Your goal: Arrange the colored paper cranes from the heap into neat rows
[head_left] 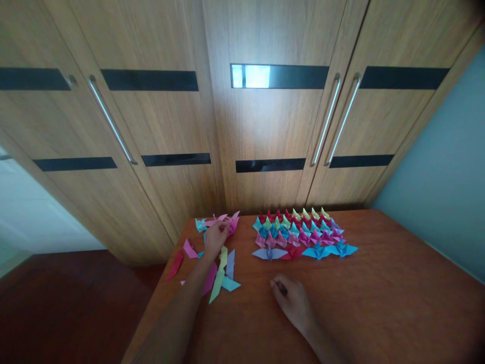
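Observation:
My left hand [216, 238] reaches to the far left of the table, its fingers closed on a pink paper crane [234, 222]. More pink and light-blue folded paper [200, 225] lies just beyond and beside it. Under and around my left forearm are loose folded pieces, among them a yellow-green strip [218, 284], a lavender strip [231, 264] and a red piece [175, 265]. My right hand [294, 299] rests on the table with its fingers curled and nothing visible in them. Ahead of it stand rows of paper cranes [299, 227]; the nearest row includes a lavender crane [270, 254] with spread wings.
The brown wooden table [397, 298] stands against a tall wooden wardrobe [261, 126] with metal handles [343, 119]. A pale blue wall [447, 167] is on the right. Past the table's left edge lies the dark floor [76, 303].

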`<state>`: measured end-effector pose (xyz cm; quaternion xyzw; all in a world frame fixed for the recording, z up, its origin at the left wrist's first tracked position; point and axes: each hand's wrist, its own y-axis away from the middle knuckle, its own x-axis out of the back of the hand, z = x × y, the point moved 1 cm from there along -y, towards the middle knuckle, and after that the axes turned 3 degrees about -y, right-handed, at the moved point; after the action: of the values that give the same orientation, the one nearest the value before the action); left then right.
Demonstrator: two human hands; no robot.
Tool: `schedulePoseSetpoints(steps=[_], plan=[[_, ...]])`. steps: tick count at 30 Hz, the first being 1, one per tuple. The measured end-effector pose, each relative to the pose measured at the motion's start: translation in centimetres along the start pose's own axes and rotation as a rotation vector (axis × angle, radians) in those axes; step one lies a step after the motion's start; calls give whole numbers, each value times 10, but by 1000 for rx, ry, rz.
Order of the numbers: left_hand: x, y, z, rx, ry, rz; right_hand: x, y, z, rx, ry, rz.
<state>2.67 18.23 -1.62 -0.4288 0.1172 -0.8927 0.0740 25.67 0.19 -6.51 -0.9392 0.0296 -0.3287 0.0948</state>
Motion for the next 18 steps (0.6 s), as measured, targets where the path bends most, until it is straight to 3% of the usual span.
schedulePoseSetpoints(steps=[6, 11, 18], plan=[[19, 14, 6, -108, 38, 15, 3, 0, -3, 8, -30, 11], [38, 54, 24, -221, 67, -9, 7, -2, -9, -1, -141, 42], [19, 106, 45, -350, 107, -93, 2, -7, -43, 3, -333, 55]])
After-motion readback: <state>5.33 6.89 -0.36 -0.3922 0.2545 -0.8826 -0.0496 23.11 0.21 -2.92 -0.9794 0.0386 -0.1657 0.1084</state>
